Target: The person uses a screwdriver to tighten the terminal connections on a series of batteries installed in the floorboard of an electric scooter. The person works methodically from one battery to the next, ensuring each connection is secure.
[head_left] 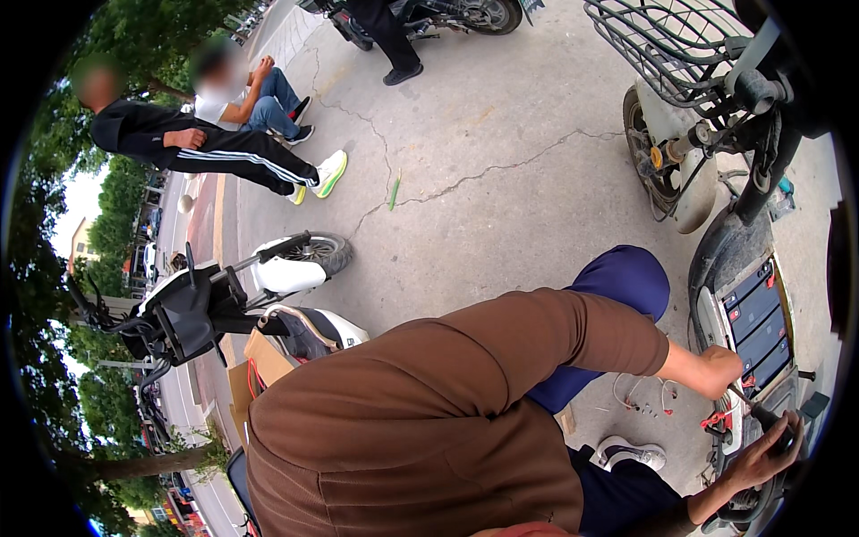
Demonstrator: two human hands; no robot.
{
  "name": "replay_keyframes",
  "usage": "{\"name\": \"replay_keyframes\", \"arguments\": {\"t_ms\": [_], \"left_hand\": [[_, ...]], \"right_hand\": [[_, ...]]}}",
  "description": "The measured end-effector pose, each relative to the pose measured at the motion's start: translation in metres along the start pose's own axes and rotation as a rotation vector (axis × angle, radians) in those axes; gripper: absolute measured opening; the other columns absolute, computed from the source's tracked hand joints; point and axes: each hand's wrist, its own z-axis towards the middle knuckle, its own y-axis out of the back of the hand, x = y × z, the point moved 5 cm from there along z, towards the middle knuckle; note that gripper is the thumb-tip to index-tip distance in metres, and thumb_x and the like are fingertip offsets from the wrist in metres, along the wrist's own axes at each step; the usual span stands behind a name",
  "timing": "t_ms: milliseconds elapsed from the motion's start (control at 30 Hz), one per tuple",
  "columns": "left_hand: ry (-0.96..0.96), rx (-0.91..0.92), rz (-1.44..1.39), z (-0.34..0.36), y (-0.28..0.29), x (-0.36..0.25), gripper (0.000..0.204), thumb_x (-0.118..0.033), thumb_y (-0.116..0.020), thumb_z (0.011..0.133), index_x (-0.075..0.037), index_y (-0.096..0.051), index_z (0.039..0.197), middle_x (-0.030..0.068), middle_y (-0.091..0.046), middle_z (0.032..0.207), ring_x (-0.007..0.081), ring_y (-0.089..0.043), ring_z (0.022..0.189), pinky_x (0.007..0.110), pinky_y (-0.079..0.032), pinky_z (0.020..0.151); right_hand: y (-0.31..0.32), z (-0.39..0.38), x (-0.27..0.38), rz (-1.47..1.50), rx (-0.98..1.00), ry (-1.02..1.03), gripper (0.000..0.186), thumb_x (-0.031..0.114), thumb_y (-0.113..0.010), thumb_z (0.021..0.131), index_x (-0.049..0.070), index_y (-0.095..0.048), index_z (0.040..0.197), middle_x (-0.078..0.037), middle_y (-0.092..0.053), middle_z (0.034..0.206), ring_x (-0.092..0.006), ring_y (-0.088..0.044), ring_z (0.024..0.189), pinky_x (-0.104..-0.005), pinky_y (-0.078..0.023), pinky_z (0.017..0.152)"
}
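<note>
My left hand [716,369] is closed at the edge of a scooter's open battery compartment; what it grips is hidden. My right hand [771,446], lower right, is wrapped round a dark-handled tool [763,414] whose thin shaft points toward my left hand. Dark batteries [752,315] with red terminal parts sit in rows in the compartment. Red connectors [714,421] hang at its lower edge. Loose wires [633,390] with small pieces lie on the concrete beside it.
The scooter's basket [651,55] and front wheel are upper right. A white two-wheeler [295,268] and cardboard box [261,362] stand left. A person in dark striped trousers [224,161], a seated person [268,116] and a dark-clothed leg [389,45] by a motorcycle [465,20] occupy the upper area.
</note>
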Motion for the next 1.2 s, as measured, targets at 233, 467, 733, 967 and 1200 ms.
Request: {"name": "replay_keyframes", "arguments": {"t_ms": [233,467,733,967,1200], "left_hand": [[-0.015,-0.008,0.035,0.001,-0.004,0.0,0.008,0.0,-0.06,0.054,0.003,-0.061,0.061,0.0178,-0.058,0.059,0.0305,-0.063,0.058,0.038,-0.051,0.053],[-0.063,-0.103,-0.123,0.004,-0.012,0.007,0.025,-0.001,-0.062,0.057,0.009,-0.06,0.08,0.0222,-0.062,0.08,0.035,-0.064,0.079,0.04,-0.051,0.064],[-0.145,0.035,-0.109,-0.011,0.008,-0.009,0.017,0.001,-0.059,0.058,0.005,-0.065,0.073,0.0223,-0.061,0.074,0.0371,-0.063,0.075,0.042,-0.052,0.064],[-0.204,-0.065,-0.096,-0.009,-0.002,-0.006,0.014,0.0,-0.058,0.057,0.004,-0.065,0.068,0.0231,-0.061,0.07,0.0372,-0.063,0.072,0.042,-0.052,0.063],[-0.226,-0.005,-0.071,-0.007,-0.005,-0.008,0.013,0.001,-0.058,0.058,0.007,-0.064,0.068,0.0246,-0.06,0.071,0.0376,-0.063,0.075,0.041,-0.052,0.065]], "right_hand": [[-0.001,0.0,0.0,-0.004,0.007,-0.014,0.027,0.008,-0.052,0.092,-0.009,-0.048,0.113,-0.015,-0.058,0.101,-0.0192,-0.057,0.086,-0.0298,-0.051,0.077],[-0.003,-0.002,0.001,0.021,0.007,-0.003,0.028,0.006,-0.05,0.092,-0.009,-0.045,0.115,-0.016,-0.057,0.102,-0.0189,-0.058,0.085,-0.0287,-0.053,0.072],[-0.002,-0.002,-0.002,-0.014,0.007,-0.007,0.028,0.006,-0.051,0.092,-0.009,-0.045,0.115,-0.016,-0.057,0.102,-0.0209,-0.057,0.089,-0.0297,-0.051,0.077],[-0.003,-0.001,-0.001,0.014,0.02,-0.015,0.028,0.006,-0.051,0.092,-0.009,-0.045,0.115,-0.016,-0.056,0.103,-0.0205,-0.057,0.088,-0.0294,-0.052,0.076],[-0.003,-0.002,-0.001,0.003,0.014,-0.025,0.03,0.007,-0.051,0.093,-0.009,-0.044,0.117,-0.016,-0.056,0.103,-0.0199,-0.057,0.087,-0.0286,-0.052,0.074]]}}
